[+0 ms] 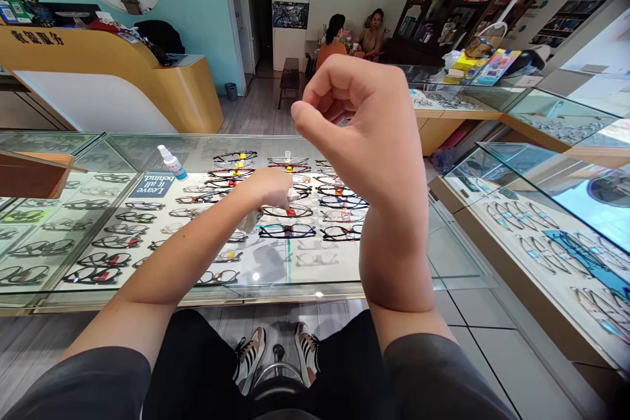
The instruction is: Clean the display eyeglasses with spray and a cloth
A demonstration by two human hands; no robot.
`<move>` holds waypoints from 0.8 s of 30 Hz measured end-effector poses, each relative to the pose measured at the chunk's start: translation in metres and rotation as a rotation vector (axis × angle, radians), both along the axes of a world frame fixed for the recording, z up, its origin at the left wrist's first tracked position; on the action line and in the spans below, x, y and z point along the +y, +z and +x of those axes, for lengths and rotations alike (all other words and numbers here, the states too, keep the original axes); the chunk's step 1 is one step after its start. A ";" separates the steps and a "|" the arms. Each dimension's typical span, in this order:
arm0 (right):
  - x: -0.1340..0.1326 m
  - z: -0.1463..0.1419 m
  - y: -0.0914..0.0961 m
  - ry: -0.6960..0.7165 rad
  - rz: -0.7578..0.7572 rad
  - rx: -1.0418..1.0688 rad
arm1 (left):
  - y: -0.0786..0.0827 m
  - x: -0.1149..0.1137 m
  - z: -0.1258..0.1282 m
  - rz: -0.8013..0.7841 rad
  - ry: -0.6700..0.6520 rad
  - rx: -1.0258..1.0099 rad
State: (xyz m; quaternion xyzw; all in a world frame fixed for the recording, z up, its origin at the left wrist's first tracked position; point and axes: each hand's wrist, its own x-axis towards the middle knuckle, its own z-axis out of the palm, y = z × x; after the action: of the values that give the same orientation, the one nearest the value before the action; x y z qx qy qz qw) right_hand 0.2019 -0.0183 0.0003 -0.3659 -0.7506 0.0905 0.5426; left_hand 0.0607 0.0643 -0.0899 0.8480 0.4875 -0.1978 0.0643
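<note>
My left hand (268,189) reaches out over the glass counter (344,289) and is closed on a crumpled white cloth (252,218) beside a row of eyeglass frames (288,230). My right hand (361,125) is raised close to the camera, back of the hand toward me, fingers curled with thumb and forefinger pinched together; what they hold, if anything, is hidden. Several pairs of glasses lie on the counter top beyond my left hand.
A small spray bottle (172,163) stands on the counter at the left by a blue sign (151,185). More glass display cases (551,223) run along the right. A curved wooden reception desk (123,72) stands at the back left. Two people (352,36) sit at the far end.
</note>
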 end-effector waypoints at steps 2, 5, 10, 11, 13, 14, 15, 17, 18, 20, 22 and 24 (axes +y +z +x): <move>-0.001 0.000 0.001 -0.009 -0.018 -0.016 | -0.001 -0.001 0.001 -0.005 0.002 -0.005; -0.002 -0.001 0.001 -0.028 -0.034 -0.044 | -0.001 -0.003 0.002 -0.020 0.000 -0.016; -0.002 -0.002 0.000 -0.034 -0.022 -0.064 | -0.005 -0.004 0.004 -0.002 -0.014 -0.009; -0.002 -0.002 0.000 -0.034 -0.022 -0.068 | -0.006 -0.004 0.004 -0.001 -0.018 -0.004; -0.001 -0.002 -0.001 -0.035 -0.024 -0.075 | -0.006 -0.003 0.004 0.001 -0.016 -0.002; -0.001 -0.002 -0.001 -0.034 -0.026 -0.077 | -0.005 -0.003 0.003 0.005 -0.010 -0.006; -0.001 -0.002 -0.001 -0.033 -0.029 -0.079 | -0.005 -0.002 0.003 0.016 -0.002 -0.016; 0.000 -0.001 -0.002 -0.028 -0.036 -0.080 | -0.003 -0.001 0.001 0.050 0.031 -0.042; 0.000 -0.001 -0.002 -0.024 -0.040 -0.078 | -0.004 0.000 0.000 0.072 0.053 -0.058; -0.001 -0.002 -0.001 -0.018 -0.045 -0.070 | -0.005 0.003 -0.001 0.126 0.104 -0.105; -0.002 -0.002 0.000 -0.016 -0.054 -0.064 | -0.009 0.006 -0.002 0.171 0.138 -0.164; -0.003 -0.003 0.000 -0.011 -0.067 -0.065 | -0.015 0.008 -0.002 0.190 0.144 -0.217</move>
State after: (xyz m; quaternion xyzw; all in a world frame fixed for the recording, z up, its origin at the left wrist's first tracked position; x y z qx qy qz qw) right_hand 0.1987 -0.0212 0.0006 -0.3910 -0.7623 0.1007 0.5058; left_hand 0.0587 0.0726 -0.1047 0.8295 0.5537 -0.0527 0.0503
